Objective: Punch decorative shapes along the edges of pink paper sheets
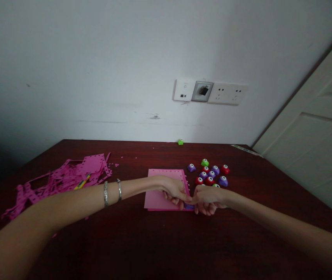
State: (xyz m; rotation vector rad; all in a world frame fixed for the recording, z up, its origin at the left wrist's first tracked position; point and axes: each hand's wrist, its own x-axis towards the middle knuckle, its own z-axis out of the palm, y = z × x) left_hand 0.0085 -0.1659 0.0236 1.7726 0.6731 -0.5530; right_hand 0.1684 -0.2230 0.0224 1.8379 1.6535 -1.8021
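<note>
Pink paper sheets (161, 194) lie stacked on the dark wooden table, with small punched holes along their top and right edges. At the lower right corner of the paper is a purple paper punch (188, 205), mostly hidden by the fingers. My left hand (174, 190) reaches across the sheets, its fingers curled and its thumb on the punch. From the right, my right hand (208, 199) closes on the same punch, its thumb meeting the left one. Just beyond the right hand sit several small punches (209, 181) in red, purple and green.
On the left lies a heap of pink paper scraps (63, 182) with a yellow pen-like tool (82, 182) on top. One green punch (180, 142) stands against the wall at the back. Wall sockets (227, 93) are above the table; a white door (314, 128) is at right.
</note>
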